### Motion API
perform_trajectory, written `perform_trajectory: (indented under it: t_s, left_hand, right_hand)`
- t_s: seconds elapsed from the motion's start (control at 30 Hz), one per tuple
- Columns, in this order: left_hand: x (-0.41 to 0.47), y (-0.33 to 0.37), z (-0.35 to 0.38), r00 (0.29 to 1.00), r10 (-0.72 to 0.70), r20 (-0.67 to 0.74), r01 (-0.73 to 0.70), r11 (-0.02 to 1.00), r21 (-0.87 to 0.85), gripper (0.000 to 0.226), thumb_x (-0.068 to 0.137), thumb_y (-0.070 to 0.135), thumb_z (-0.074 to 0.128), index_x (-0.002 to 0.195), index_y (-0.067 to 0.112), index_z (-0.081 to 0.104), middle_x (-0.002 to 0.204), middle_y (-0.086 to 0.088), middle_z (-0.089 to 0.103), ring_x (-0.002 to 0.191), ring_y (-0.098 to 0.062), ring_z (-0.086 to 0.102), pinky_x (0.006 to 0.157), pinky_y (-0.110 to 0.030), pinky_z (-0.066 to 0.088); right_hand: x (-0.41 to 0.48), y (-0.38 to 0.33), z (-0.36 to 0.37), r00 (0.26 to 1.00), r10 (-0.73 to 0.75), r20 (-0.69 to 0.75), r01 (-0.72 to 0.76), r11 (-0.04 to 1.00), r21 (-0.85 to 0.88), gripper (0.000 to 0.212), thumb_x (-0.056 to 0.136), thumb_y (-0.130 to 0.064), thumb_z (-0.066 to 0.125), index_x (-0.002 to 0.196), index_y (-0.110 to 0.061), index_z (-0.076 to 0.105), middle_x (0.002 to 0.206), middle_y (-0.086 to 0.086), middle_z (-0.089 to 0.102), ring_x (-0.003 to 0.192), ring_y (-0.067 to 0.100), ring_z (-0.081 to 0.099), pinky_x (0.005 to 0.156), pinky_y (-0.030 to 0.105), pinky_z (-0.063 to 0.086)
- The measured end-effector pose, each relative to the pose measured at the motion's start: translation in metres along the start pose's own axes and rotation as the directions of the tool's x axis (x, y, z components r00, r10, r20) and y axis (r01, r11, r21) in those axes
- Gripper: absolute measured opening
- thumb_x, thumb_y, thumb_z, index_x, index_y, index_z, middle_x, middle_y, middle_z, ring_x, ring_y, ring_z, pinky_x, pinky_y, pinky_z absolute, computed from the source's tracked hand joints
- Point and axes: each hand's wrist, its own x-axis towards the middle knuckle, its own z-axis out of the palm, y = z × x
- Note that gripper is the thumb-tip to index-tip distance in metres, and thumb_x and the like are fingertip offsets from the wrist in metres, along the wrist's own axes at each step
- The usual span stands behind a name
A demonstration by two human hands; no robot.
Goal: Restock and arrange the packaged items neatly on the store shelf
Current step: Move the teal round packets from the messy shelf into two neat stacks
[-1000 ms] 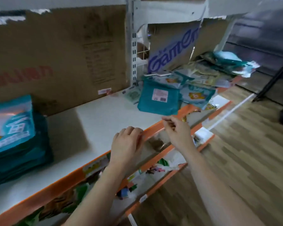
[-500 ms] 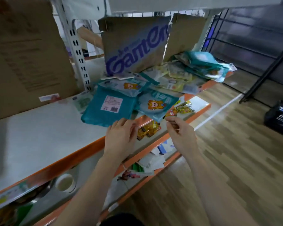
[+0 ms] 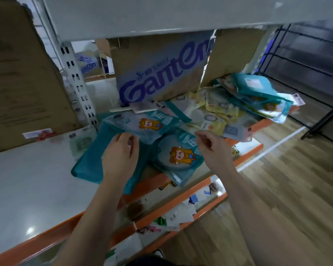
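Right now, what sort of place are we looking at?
Most likely a shop aisle, mid-restock. There is a metal shelf with an orange front edge and a slotted upright, loose teal packets are piled on it, and printed cardboard cartons stand behind them.

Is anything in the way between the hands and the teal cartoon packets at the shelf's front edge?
Nothing visible. The left hand hangs over the plain teal packet, the right hand beside the cartoon packet overhanging the shelf edge. A second cartoon packet seems to overlap its back corner.
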Motion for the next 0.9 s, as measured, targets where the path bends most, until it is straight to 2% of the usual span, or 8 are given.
perform_trajectory:
  t_s: [0.13, 0.3, 0.4, 0.5, 0.6, 0.67, 0.8, 0.9]
  left_hand:
    - [0.032, -0.009, 0.005, 0.961, -0.270, 0.061, 0.271, 0.963, -0.013, 0.036, 0.097, 0.043, 0.045, 0.092, 0.009, 0.055, 0.071, -0.002, 0.056, 0.064, -0.021, 0.053, 0.054, -0.032, 0.034]
    - [0.054, 0.000, 0.020, 0.854, -0.506, 0.122, 0.517, 0.799, -0.307, 0.037, 0.086, 0.043, 0.068, 0.097, 0.010, 0.055, 0.082, -0.007, 0.063, 0.054, -0.013, 0.061, 0.040, -0.018, 0.044]
    - [0.062, 0.000, 0.027, 0.830, -0.552, 0.078, 0.553, 0.795, -0.252, 0.041, 0.078, 0.037, 0.078, 0.099, 0.012, 0.055, 0.089, -0.002, 0.063, 0.068, -0.015, 0.061, 0.052, -0.022, 0.051]
    - [0.066, -0.003, 0.031, 0.761, -0.646, 0.061, 0.614, 0.687, -0.390, 0.041, 0.073, 0.025, 0.084, 0.101, 0.019, 0.055, 0.101, -0.004, 0.065, 0.093, -0.022, 0.062, 0.082, -0.040, 0.056]
    - [0.064, 0.001, 0.033, 0.683, -0.726, 0.079, 0.636, 0.538, -0.553, 0.043, 0.077, 0.016, 0.080, 0.114, 0.015, 0.059, 0.100, -0.002, 0.065, 0.089, -0.023, 0.064, 0.077, -0.050, 0.058]
    - [0.061, 0.002, 0.036, 0.673, -0.737, 0.063, 0.654, 0.553, -0.516, 0.045, 0.078, 0.018, 0.078, 0.119, 0.014, 0.061, 0.106, -0.007, 0.065, 0.093, -0.027, 0.064, 0.072, -0.047, 0.060]
    - [0.055, 0.009, 0.044, 0.687, -0.726, 0.037, 0.682, 0.626, -0.379, 0.005, 0.080, 0.017, 0.074, 0.080, 0.018, 0.069, 0.086, -0.013, 0.069, 0.079, -0.031, 0.066, 0.056, -0.033, 0.054]
    - [0.058, 0.012, 0.046, 0.654, -0.757, 0.008, 0.711, 0.611, -0.348, 0.014, 0.085, 0.020, 0.069, 0.072, 0.017, 0.066, 0.076, -0.010, 0.066, 0.078, -0.032, 0.066, 0.057, -0.035, 0.053]
  right_hand:
    - [0.032, 0.007, 0.012, 1.000, -0.015, 0.025, 0.014, 0.999, 0.046, 0.020, 0.096, -0.015, 0.056, 0.112, -0.014, 0.068, 0.096, -0.010, 0.063, 0.080, -0.016, 0.053, 0.070, -0.002, 0.037]
    - [0.056, 0.024, 0.022, 0.994, -0.036, 0.102, 0.030, 0.998, 0.063, 0.021, 0.096, -0.014, 0.057, 0.114, -0.011, 0.068, 0.099, -0.005, 0.067, 0.077, -0.005, 0.057, 0.066, 0.001, 0.039]
    - [0.068, 0.035, 0.023, 0.990, -0.043, 0.133, 0.028, 0.994, 0.110, 0.019, 0.095, -0.015, 0.059, 0.110, -0.011, 0.069, 0.097, -0.003, 0.068, 0.084, 0.003, 0.061, 0.070, 0.002, 0.041]
    - [0.078, 0.047, 0.022, 0.981, -0.068, 0.184, 0.041, 0.989, 0.142, 0.016, 0.094, -0.017, 0.060, 0.107, -0.013, 0.070, 0.093, -0.006, 0.067, 0.080, -0.007, 0.059, 0.069, 0.001, 0.040]
    - [0.086, 0.057, 0.021, 0.964, -0.107, 0.242, 0.065, 0.982, 0.176, 0.014, 0.094, -0.016, 0.060, 0.105, -0.017, 0.069, 0.092, -0.012, 0.066, 0.082, -0.018, 0.056, 0.068, -0.001, 0.038]
    - [0.090, 0.063, 0.020, 0.952, -0.131, 0.277, 0.081, 0.979, 0.185, 0.015, 0.095, -0.016, 0.060, 0.106, -0.019, 0.069, 0.091, -0.021, 0.062, 0.083, -0.022, 0.054, 0.068, -0.002, 0.038]
    - [0.097, 0.077, 0.019, 0.922, -0.170, 0.349, 0.112, 0.977, 0.182, 0.016, 0.095, -0.018, 0.059, 0.108, -0.017, 0.069, 0.092, -0.014, 0.064, 0.084, -0.022, 0.053, 0.070, -0.002, 0.037]
    - [0.100, 0.088, 0.016, 0.893, -0.188, 0.409, 0.120, 0.975, 0.186, 0.016, 0.095, -0.019, 0.058, 0.108, -0.019, 0.068, 0.092, -0.014, 0.063, 0.084, -0.013, 0.056, 0.070, -0.002, 0.038]
